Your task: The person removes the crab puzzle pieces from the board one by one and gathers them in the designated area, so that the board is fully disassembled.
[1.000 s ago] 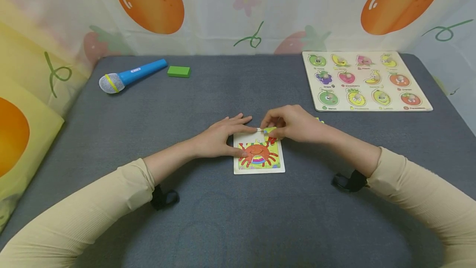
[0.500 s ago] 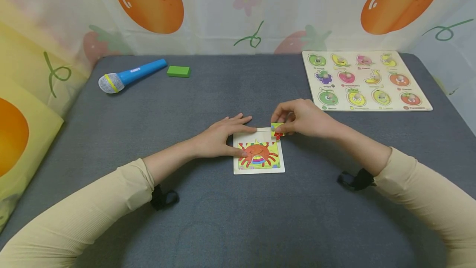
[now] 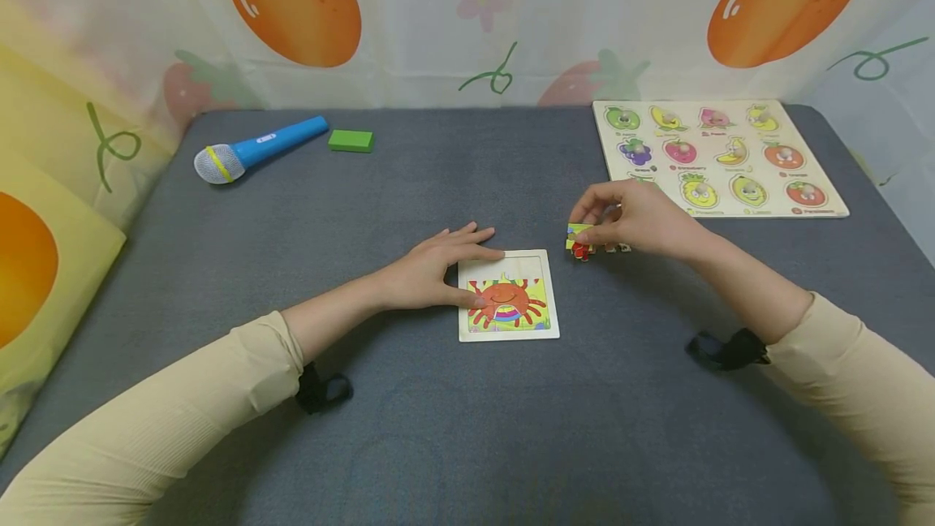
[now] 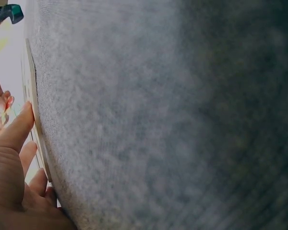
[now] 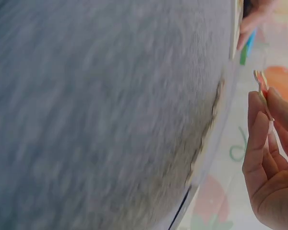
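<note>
A small square jigsaw tray (image 3: 553, 308) lies mid-table, its lower part filled with pieces of a red crab (image 3: 506, 296), its upper strip bare pale wood. My left hand (image 3: 431, 273) rests on the tray's left side, fingers spread along the top and thumb on the crab. To the right of the tray, my right hand (image 3: 637, 219) pinches a yellow-and-red jigsaw piece (image 3: 579, 240) between thumb and fingers. In the right wrist view that piece (image 5: 262, 93) shows edge-on at the fingertips. More loose pieces (image 3: 621, 248) lie partly hidden under the right hand.
A fruit peg puzzle board (image 3: 730, 178) lies at the back right, behind the right hand. A blue toy microphone (image 3: 259, 148) and a green block (image 3: 351, 140) are at the back left. A fruit-printed cloth (image 3: 424, 31) hangs along the table's far edge.
My right hand has lifted the yellow-and-red jigsaw piece from the tray's upper right corner and carried it right, away from the tray. The left hand has stayed still.
</note>
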Available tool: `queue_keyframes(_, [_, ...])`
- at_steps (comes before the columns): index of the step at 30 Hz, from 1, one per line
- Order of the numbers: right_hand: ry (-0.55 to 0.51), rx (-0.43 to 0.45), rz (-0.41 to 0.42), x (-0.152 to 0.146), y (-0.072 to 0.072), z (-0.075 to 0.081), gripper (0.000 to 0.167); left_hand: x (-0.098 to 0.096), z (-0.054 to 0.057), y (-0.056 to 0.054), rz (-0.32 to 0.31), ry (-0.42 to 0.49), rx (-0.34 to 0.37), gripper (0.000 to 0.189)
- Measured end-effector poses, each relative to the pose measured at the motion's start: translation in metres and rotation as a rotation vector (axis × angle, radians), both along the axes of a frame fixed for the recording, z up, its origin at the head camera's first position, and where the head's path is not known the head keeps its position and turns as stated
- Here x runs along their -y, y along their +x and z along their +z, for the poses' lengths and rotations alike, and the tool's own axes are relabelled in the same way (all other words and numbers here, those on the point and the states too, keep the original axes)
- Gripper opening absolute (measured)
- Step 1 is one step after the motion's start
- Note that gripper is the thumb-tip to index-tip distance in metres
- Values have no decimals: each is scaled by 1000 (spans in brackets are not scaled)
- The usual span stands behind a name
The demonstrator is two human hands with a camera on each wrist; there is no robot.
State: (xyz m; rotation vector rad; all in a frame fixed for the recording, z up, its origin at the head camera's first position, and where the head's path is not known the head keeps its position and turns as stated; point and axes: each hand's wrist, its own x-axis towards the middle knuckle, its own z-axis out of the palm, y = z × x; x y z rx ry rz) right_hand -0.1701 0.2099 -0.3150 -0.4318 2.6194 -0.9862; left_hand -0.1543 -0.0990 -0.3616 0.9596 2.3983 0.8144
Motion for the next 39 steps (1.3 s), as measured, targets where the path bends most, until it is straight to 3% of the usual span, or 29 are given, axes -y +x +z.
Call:
queue_keyframes(4, [14,-26,-31,-14,-1,2,19,0,0,0,-3,-5,-3,69])
queue_keyframes(15, [10,10,-88,-50,-9,3,24,0,0,0,-5,-4,5,69])
queue_keyframes(28, [78,63,-25,-74,-13,2,19,0,0,-1,-5,-3,9,69])
queue_keyframes(39, [125,154,-32,-81,-14,1,21,0,2,0,-10,3,2,69])
